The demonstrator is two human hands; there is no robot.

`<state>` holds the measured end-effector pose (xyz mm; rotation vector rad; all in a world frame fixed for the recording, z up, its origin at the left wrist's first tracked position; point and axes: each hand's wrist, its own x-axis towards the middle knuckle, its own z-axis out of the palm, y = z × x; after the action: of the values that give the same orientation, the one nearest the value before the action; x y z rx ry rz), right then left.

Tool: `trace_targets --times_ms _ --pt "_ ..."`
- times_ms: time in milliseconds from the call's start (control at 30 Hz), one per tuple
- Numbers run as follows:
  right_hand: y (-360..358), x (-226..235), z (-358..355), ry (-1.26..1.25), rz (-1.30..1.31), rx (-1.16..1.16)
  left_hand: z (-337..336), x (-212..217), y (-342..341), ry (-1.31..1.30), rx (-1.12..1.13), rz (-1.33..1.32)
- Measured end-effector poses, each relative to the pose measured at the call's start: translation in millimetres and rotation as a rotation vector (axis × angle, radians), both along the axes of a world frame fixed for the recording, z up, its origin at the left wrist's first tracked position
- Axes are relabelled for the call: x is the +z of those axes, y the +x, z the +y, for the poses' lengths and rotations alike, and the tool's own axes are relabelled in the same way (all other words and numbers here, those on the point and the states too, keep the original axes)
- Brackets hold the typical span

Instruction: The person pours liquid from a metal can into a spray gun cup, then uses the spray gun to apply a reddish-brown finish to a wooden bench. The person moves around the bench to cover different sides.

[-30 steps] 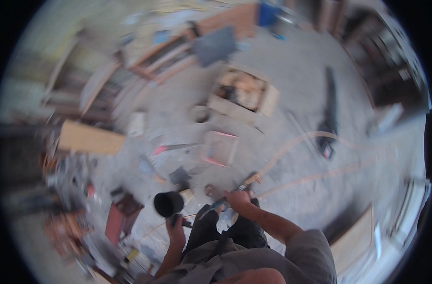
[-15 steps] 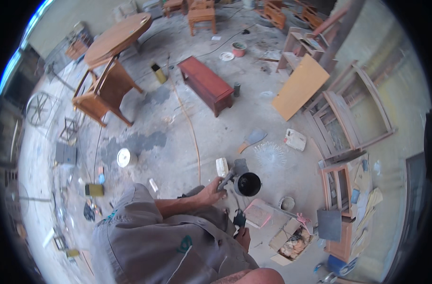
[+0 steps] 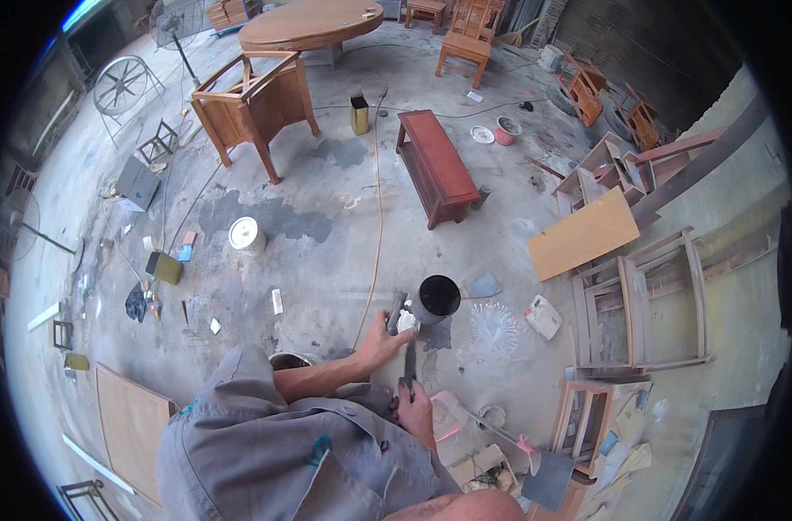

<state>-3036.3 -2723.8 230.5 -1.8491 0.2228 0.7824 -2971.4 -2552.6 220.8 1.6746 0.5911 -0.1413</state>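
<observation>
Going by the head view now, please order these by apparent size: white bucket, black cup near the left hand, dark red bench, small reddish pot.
Largest to smallest:
1. Dark red bench
2. Black cup
3. White bucket
4. Reddish pot
The cup sits nearer the camera, so its true size against the bucket is unsure.

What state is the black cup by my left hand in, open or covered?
Open. The black cup shows its round rim and dark inside, with no lid. How full it is, I cannot tell.

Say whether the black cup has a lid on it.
No, the black cup has an open round mouth showing its dark inside.
</observation>
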Motion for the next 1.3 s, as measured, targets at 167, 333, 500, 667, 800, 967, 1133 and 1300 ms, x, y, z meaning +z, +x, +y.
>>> trace_targets --times_ms 167,333,500,667,800,967,1133,1300 --pt "-10 -31 14 -0.141 -0.36 0.206 4 -29 -3 -0.116 0.094 -0.046" --pt "6 6 19 -0.1 -0.16 0.11 4 -2 -6 0.044 0.152 -0.073" --pt "10 8 26 0.0 -0.213 0.128 7 -8 -8 0.017 0.22 -0.102" --pt "7 4 40 -0.011 -0.323 0.17 8 5 -12 -0.027 0.202 -0.063" --pt "2 20 39 0.246 -0.14 0.145 16 -3 -16 0.008 0.236 -0.046" --pt "-23 -7 -13 0.625 0.284 -0.036 17 -1 -7 0.059 0.216 -0.056" --pt "-28 6 -8 0.834 0.405 -0.152 16 22 3 0.087 0.174 -0.027" --pt "-25 24 2 0.927 0.605 -0.304 8 26 17 0.113 0.157 -0.086"
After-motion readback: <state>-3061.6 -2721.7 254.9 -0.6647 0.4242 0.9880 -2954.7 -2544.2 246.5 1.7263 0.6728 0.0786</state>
